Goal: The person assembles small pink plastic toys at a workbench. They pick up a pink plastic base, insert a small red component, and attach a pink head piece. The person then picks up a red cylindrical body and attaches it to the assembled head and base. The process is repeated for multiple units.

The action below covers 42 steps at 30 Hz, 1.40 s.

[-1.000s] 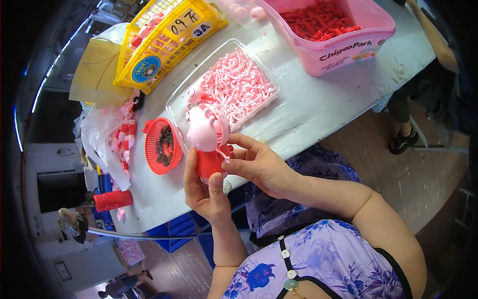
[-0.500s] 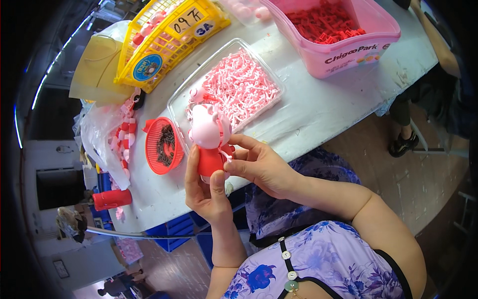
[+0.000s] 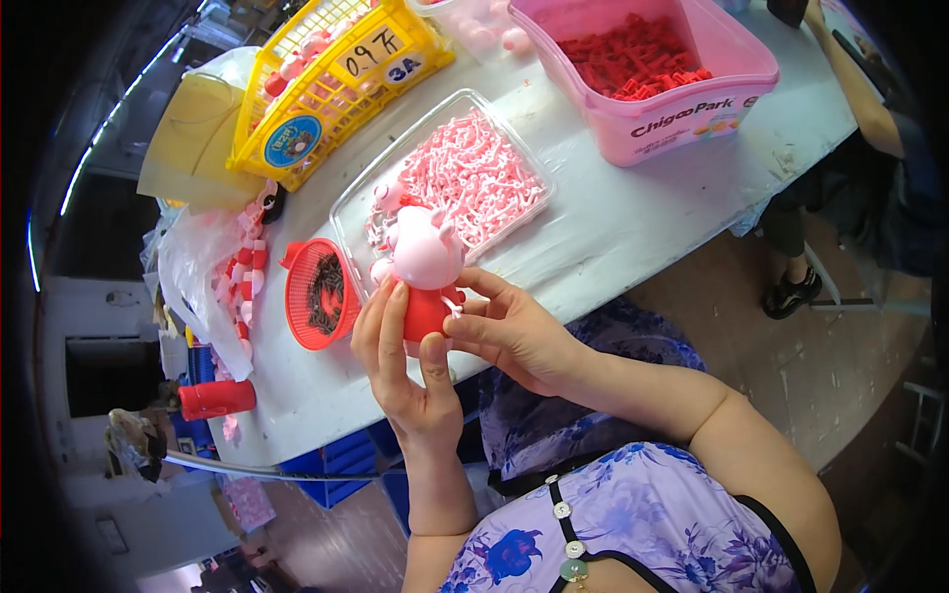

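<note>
Between my hands is a toy pig figure point(image 3: 428, 314) with a pale pink head and a red body, held upright above the table's near edge. The fingers and thumb of my left hand point(image 3: 410, 361) grip its body from the left and below. My right hand point(image 3: 509, 331) pinches a small pink-white arm piece point(image 3: 454, 302) at the figure's right side. Just behind the figure, a clear plastic tray point(image 3: 542, 203) holds many small pink and white arm pieces point(image 3: 470, 178). A second pink pig head point(image 3: 388, 195) lies at the tray's left end.
Left of the tray stands a red mesh basket point(image 3: 295, 314) with dark small parts. A yellow basket point(image 3: 346, 109) of pink and red pieces sits behind. At the back right is a pink tub point(image 3: 633, 148) of red parts. A red cylinder point(image 3: 217, 399) lies far left; another person's arm point(image 3: 865, 99) shows at right.
The figure has turned in my hands, its head now facing more to the left. My left fingers have shifted around its body. The whole view has moved slightly.
</note>
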Tool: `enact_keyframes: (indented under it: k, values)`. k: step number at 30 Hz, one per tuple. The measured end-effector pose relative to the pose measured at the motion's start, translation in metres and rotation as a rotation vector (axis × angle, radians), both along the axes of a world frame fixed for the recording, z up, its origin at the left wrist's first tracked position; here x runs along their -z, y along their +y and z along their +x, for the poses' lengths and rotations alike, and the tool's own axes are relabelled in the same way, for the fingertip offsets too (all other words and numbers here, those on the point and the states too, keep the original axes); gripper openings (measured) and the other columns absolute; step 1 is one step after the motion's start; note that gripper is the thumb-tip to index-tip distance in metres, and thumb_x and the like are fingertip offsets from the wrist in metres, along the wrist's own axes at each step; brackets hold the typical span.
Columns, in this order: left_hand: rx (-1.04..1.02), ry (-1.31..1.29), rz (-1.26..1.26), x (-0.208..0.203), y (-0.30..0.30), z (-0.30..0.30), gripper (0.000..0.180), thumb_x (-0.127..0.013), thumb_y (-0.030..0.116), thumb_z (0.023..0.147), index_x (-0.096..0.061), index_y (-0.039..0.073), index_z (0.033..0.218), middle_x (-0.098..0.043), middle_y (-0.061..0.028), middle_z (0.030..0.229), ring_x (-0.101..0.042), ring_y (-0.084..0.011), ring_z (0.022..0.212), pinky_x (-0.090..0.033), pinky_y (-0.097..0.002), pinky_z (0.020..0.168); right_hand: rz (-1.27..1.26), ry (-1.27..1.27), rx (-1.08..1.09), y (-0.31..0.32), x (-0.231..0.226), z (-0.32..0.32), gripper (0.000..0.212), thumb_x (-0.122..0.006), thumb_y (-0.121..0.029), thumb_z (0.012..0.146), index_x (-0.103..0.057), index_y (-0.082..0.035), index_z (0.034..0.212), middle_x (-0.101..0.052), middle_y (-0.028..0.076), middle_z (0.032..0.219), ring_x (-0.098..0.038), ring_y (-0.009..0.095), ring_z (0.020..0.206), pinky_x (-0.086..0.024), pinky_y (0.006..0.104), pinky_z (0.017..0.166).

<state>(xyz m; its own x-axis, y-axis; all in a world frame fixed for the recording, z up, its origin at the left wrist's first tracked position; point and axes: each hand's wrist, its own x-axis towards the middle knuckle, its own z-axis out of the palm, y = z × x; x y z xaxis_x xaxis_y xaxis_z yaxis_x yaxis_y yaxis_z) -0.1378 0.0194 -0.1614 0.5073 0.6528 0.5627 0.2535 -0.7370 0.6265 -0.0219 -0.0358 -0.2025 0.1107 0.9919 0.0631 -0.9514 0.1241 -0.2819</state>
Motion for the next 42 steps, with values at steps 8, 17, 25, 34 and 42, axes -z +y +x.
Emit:
enact_keyframes:
  k: [8, 17, 25, 34, 42]
  values:
    - [-0.071, 0.235, 0.322, -0.01, -0.002, 0.008, 0.059, -0.071, 0.005, 0.074, -0.05, 0.002, 0.129, -0.052, -0.0159, 0.12, -0.054, -0.0305, 0.111, -0.046, -0.0382, 0.093, -0.048, 0.039, 0.033, 0.002, 0.002, -0.003, 0.046, -0.065, -0.008, 0.087, -0.044, -0.007, 0.129, -0.062, 0.009, 0.108, -0.06, 0.016, 0.103, -0.048, 0.0285, 0.092]
    - [-0.079, 0.203, 0.326, -0.004, 0.016, 0.0, 0.063, -0.076, 0.005, 0.067, -0.051, 0.0, 0.124, -0.059, -0.0168, 0.112, -0.061, -0.0284, 0.1, -0.049, -0.0366, 0.088, -0.102, -0.037, -0.049, -0.005, -0.007, -0.002, 0.05, -0.064, -0.011, 0.089, -0.04, -0.004, 0.131, -0.058, 0.012, 0.113, -0.06, 0.016, 0.103, -0.049, 0.0303, 0.089]
    - [0.345, -0.02, -0.597, 0.023, -0.049, -0.055, 0.056, -0.071, 0.013, 0.073, -0.049, -0.009, 0.12, -0.062, -0.0171, 0.104, -0.063, -0.0199, 0.089, -0.05, -0.0291, 0.081, -0.262, -1.002, -0.109, -0.093, -0.015, 0.037, 0.067, -0.067, -0.009, 0.086, -0.029, -0.005, 0.14, -0.048, 0.013, 0.127, -0.05, 0.02, 0.117, -0.044, 0.0334, 0.096]
    - [0.47, 0.162, -1.005, 0.088, -0.085, -0.088, 0.053, -0.073, 0.01, 0.073, -0.053, -0.006, 0.119, -0.061, -0.0156, 0.108, -0.062, -0.0194, 0.095, -0.049, -0.0292, 0.083, -0.408, -0.996, -0.389, -0.134, 0.038, 0.02, 0.048, -0.071, -0.026, 0.083, -0.057, -0.008, 0.126, -0.061, 0.012, 0.115, -0.059, 0.019, 0.105, -0.046, 0.0306, 0.093]
    - [0.492, 0.276, -1.028, 0.096, -0.085, -0.091, 0.055, -0.078, 0.012, 0.07, -0.056, -0.001, 0.119, -0.062, -0.0152, 0.11, -0.063, -0.0248, 0.099, -0.049, -0.0328, 0.086, -0.435, -1.132, -0.399, -0.142, 0.049, 0.015, 0.046, -0.071, -0.015, 0.081, -0.058, -0.005, 0.124, -0.061, 0.009, 0.121, -0.058, 0.016, 0.108, -0.046, 0.0298, 0.092]
